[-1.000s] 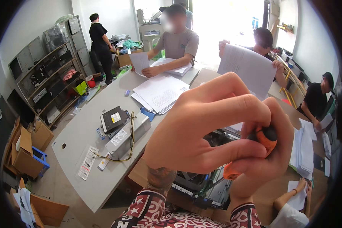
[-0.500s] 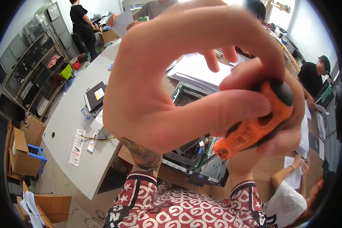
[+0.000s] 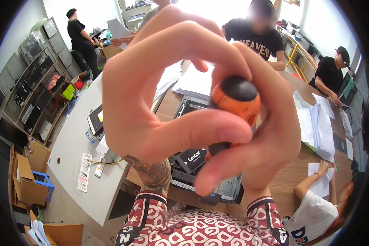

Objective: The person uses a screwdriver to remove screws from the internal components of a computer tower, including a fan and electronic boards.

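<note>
Close before my head, both hands are up around a short orange-and-black screwdriver handle (image 3: 238, 100); no shaft shows. Its black rounded end points up toward me. My left hand (image 3: 125, 96) is curled into a ring, with the thumb pressed across the orange side and the fingertips by the black end. Wrapped around the far right side is my right hand (image 3: 281, 119), its thumb reaching below the handle. Below them lies an opened desktop computer case (image 3: 231, 190), partly hidden by my hands, with a flat black solid-state drive (image 3: 192, 159) in it.
Stacked papers (image 3: 192, 82) lie behind the case, and more papers (image 3: 320, 127) at right. On the pale table (image 3: 75, 135) at left are a disc drive (image 3: 96, 119) and a blister pack (image 3: 84, 172). Several people work around the tables; one sits (image 3: 316, 213) close at right.
Both hands and the screwdriver handle have moved left, and the handle has turned more upright. My right thumb now shows below it. A person in black at the back has come into fuller view.
</note>
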Available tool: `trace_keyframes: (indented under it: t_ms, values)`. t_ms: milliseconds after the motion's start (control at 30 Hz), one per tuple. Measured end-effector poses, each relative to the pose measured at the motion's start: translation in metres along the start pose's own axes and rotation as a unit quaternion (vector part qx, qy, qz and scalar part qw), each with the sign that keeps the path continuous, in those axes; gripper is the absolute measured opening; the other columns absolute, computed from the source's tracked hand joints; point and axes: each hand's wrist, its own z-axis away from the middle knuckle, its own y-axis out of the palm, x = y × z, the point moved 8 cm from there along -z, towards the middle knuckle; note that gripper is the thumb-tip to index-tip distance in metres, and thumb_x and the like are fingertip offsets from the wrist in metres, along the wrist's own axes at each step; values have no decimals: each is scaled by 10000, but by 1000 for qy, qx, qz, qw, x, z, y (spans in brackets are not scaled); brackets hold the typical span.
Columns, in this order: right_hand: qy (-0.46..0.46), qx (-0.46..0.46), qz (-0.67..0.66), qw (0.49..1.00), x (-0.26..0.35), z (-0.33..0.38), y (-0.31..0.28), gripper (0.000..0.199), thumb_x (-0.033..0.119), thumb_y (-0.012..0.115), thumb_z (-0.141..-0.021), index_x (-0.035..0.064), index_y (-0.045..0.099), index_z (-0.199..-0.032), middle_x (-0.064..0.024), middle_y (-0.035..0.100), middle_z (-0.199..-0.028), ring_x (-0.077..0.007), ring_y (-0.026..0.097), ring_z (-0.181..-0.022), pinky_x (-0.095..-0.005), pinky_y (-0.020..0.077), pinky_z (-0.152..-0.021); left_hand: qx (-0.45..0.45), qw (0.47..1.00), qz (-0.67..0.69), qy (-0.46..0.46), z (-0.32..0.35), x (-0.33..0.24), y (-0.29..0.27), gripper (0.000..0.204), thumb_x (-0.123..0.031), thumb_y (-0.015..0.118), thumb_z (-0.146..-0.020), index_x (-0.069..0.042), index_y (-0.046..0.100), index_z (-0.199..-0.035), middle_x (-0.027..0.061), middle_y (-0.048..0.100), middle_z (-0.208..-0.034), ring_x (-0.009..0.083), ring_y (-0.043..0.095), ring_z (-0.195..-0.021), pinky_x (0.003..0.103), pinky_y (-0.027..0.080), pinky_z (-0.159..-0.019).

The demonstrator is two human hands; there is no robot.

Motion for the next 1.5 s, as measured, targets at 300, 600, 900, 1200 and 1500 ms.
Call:
trace_keyframes:
  t_ms: [300,600,900,1200,1500]
  values:
    - [-179,212,-137,951,15,-7,8,702,380,786,-758,-130,555,-1182,-232,662,-1051,-245,672,-908,-348,533,-786,44,985,71,149,11,-17,-5,402,-287,580,-907,23,586,-1163,285,397,-1218,314,468,-1115,438,390,-989]
    - [-189,146,-69,969,15,-14,-2,709,271,991,-473,33,527,-954,-37,600,-837,-115,593,-788,-259,439,-689,30,997,-12,69,10,-4,-1,486,-323,691,-842,48,596,-1140,270,472,-1196,291,528,-1067,408,425,-928]
    - [-139,143,10,980,21,-12,-6,754,319,973,-511,9,546,-1050,-38,628,-888,-125,611,-839,-258,445,-700,-53,978,49,195,2,-16,-11,576,-356,789,-782,74,604,-1119,257,534,-1179,266,580,-1020,367,452,-874]
    - [-96,149,59,982,16,-6,-9,766,324,925,-617,-28,570,-1197,-71,679,-1003,-163,659,-935,-274,484,-742,51,998,-21,35,7,8,-9,451,-289,629,-891,75,528,-1137,292,372,-1267,301,638,-948,395,567,-813]
    - [-132,143,42,980,14,-7,-8,724,301,913,-638,-29,573,-1186,-75,661,-1012,-164,650,-941,-281,495,-759,-9,989,-35,142,0,3,2,729,-447,837,-732,93,591,-1155,256,512,-1191,267,570,-1040,377,443,-910]
